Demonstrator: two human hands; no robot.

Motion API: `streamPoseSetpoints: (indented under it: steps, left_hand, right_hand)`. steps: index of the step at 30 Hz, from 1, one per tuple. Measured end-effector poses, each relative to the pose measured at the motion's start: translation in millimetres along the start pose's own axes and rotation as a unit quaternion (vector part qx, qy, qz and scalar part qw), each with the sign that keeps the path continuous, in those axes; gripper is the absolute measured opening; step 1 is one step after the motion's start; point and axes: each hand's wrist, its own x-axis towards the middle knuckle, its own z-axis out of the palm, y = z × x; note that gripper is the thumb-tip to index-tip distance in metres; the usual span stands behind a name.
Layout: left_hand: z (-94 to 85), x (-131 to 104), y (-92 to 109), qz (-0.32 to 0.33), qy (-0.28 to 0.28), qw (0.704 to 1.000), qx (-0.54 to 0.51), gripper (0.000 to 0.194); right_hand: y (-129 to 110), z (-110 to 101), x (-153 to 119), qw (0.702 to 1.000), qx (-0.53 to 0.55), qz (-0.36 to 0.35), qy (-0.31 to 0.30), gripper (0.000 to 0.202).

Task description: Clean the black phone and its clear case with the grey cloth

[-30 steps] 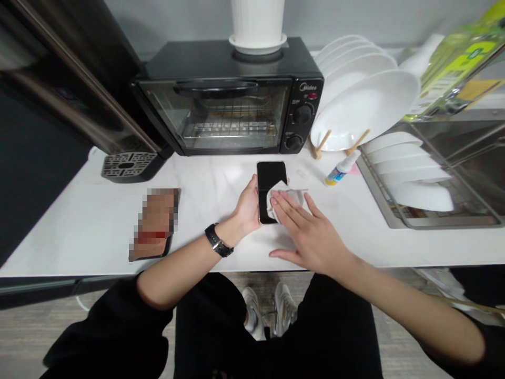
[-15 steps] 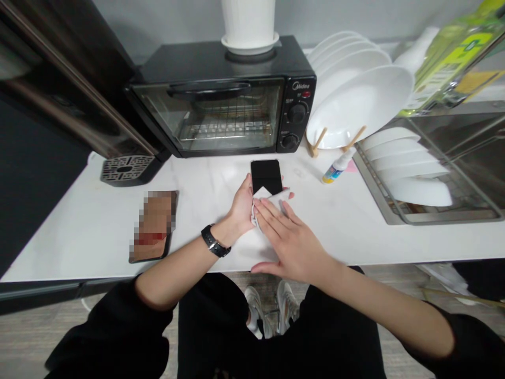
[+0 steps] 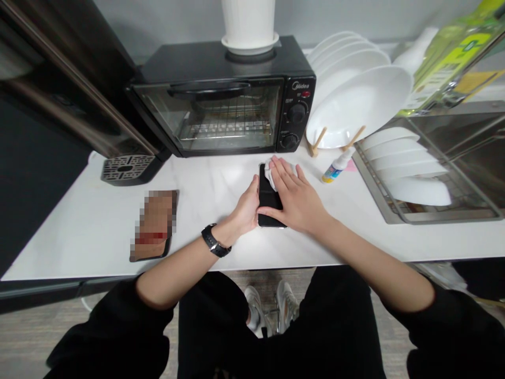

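A black smartphone [image 3: 270, 199] lies face up in my left hand [image 3: 246, 206], which grips it along its left side. Part of that hand is hidden beneath the phone. My right hand [image 3: 294, 193] presses a white cloth [image 3: 269, 173] onto the upper part of the screen, its fingers laid over the cloth. The right thumb reaches across the lower screen. To the right of both hands, a small white spray bottle [image 3: 336, 167] with a yellow and blue label stands on the white counter [image 3: 213, 197].
A black toaster oven [image 3: 224, 116] with a white pot [image 3: 248, 23] on top stands behind my hands. White plates [image 3: 359, 105] in a wooden rack and a sink [image 3: 389, 208] with bowls are on the right. A pixelated phone-shaped object [image 3: 153, 226] lies at left.
My right hand has slid the cloth from the phone's lower end up to its top, uncovering the lower screen. The phone sits slightly further right and lower.
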Motion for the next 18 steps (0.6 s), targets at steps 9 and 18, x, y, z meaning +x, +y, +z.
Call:
streamPoseSetpoints:
  steps: [9, 18]
  left_hand:
    - [-10.4, 2.9, 2.4, -0.064, -0.062, 0.995, -0.044, 0.085]
    - [-5.1, 3.5, -1.3, -0.006, 0.013, 1.000, -0.014, 0.062]
  right_hand:
    - [-45.6, -2.4, -53.7, 0.993, 0.021, -0.109, -0.044, 0.118]
    - [-17.0, -8.3, -47.7, 1.000, -0.031, -0.005, -0.005, 0.106]
